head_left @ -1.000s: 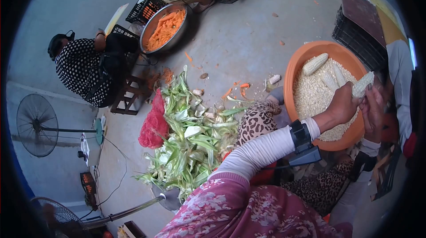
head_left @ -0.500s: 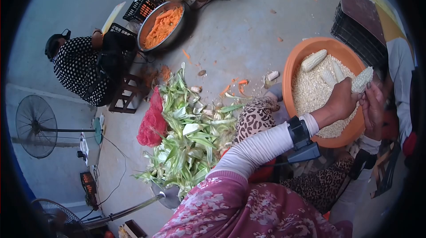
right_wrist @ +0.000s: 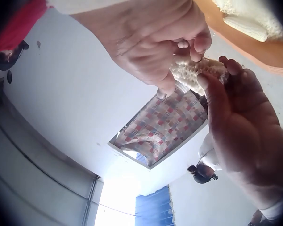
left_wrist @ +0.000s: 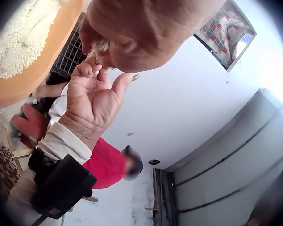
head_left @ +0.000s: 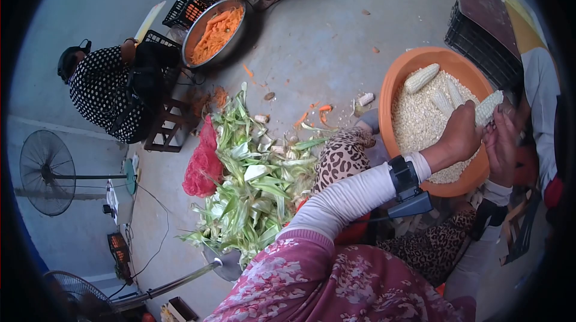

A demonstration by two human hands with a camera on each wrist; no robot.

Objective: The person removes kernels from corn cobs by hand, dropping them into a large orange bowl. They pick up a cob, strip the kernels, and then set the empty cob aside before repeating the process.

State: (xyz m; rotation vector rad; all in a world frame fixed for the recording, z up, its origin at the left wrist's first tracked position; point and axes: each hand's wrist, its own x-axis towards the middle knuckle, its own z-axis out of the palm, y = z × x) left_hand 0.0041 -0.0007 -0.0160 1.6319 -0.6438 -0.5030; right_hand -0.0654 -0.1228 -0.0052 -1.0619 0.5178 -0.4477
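Observation:
My left hand [head_left: 462,136] grips a pale corn cob [head_left: 489,109] over the right side of an orange tub [head_left: 387,103]. Its thumb presses along the cob in the right wrist view, where some rows have been stripped of kernels. My right hand [head_left: 503,142] is at the cob from the other side, fingers curled at its surface. A few loose corn kernels [right_wrist: 181,44] sit in those curled fingers. Inside the tub, white kernels [head_left: 414,121] lie in a thick layer, with several cobs on top, one of them a full ear [head_left: 422,78].
A heap of green husks [head_left: 258,184] and a red net bag [head_left: 204,166] lie on the floor to the left. Farther off are a metal basin [head_left: 236,37] of carrots and two seated people. A black crate [head_left: 480,46] stands behind the tub.
The head view has shifted slightly, so the basin and tub sit a little farther left and higher. Both hands stay together at the cob, with only small finger movement.

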